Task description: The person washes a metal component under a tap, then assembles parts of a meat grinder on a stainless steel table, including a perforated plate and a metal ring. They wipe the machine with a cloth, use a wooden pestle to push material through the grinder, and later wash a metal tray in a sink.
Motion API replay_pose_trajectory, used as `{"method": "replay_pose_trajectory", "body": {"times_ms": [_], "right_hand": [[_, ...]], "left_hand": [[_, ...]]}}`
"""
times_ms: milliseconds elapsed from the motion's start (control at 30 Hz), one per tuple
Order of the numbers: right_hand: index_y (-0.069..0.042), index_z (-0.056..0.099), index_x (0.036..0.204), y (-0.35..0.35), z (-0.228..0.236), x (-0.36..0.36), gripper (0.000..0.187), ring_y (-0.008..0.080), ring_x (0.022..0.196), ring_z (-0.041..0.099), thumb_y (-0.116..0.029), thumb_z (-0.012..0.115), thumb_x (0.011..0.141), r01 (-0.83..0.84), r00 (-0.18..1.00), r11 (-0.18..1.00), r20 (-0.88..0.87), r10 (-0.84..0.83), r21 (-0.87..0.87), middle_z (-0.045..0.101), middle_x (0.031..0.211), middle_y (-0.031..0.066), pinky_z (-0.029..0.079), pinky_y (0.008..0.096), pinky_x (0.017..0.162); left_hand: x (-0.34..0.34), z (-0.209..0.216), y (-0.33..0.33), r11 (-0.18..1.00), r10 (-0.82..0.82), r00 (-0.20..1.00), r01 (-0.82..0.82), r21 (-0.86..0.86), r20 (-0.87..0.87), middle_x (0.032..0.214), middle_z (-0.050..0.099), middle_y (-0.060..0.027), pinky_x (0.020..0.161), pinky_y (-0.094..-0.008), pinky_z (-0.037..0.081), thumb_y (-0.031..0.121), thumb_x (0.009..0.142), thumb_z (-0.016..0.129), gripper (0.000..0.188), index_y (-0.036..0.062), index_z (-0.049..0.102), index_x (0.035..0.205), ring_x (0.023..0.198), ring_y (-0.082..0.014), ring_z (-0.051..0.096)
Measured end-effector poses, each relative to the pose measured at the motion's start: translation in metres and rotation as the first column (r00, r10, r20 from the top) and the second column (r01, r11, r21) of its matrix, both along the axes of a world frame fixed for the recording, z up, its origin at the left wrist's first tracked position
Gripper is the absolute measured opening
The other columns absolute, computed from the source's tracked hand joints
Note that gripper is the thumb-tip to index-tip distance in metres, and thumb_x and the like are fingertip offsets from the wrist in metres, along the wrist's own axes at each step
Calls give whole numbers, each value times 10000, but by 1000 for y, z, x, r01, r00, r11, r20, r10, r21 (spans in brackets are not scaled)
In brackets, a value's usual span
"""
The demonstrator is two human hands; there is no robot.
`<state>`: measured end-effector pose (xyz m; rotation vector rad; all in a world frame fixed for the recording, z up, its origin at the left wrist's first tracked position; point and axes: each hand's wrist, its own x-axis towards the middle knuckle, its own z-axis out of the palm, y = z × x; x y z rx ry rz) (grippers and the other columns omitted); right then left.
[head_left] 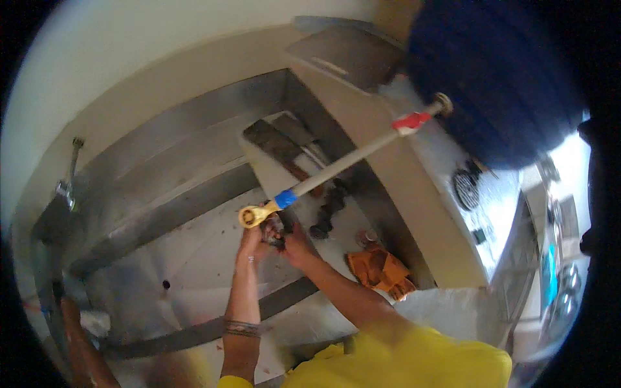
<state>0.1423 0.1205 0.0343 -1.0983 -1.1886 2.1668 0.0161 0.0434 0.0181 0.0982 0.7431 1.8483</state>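
My left hand [251,247] and my right hand [297,247] come together over the large metal sink [194,271]. Between them is a small dark, pinkish lump [275,234]; blur and the fingers keep its kind unclear. Both hands are closed around it from either side. Just above my left hand is the yellow end fitting [252,216] of a pale pipe [346,161], joined by a blue collar [285,198]. Whether water runs from it I cannot tell. To the right of my hands lies a dark knobbly piece [328,210].
Orange cloth [381,270] lies at the sink's right side. A dark slab [272,139] lies at the back. The pipe crosses to a big dark-blue drum [491,77]. A round black grate-like piece [466,189] rests on the right counter. Another person's arm [81,343] shows lower left.
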Motion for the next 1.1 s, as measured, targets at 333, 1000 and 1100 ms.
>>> {"method": "replay_pose_trajectory", "body": {"times_ms": [333,1000,1100], "right_hand": [[-76,619,1249,33,148,45,355,363,907,666,-44,625,895,-418,902,49,408,142,907,649,990,198,550,438,769],[-19,585,960,312,284,463,86,175,604,593,-93,616,931,445,873,696,-101,-476,563,590,735,66,514,338,553],[-15,572,1084,387,230,535,222,218,654,648,-195,550,956,281,873,593,55,-484,755,655,816,119,561,361,625]], "left_hand": [[5,3,7,975,-52,807,-87,-205,-588,1096,651,-11,808,-330,531,275,968,609,254,108,628,1159,937,-143,634],[76,-7,31,873,-458,846,369,-319,-274,1028,711,-134,745,-383,560,40,715,756,640,-1,540,1316,878,-230,683],[89,4,-21,938,-327,936,305,-165,-130,1006,694,-149,661,-369,544,5,740,778,525,39,576,1224,824,-237,677]]}}
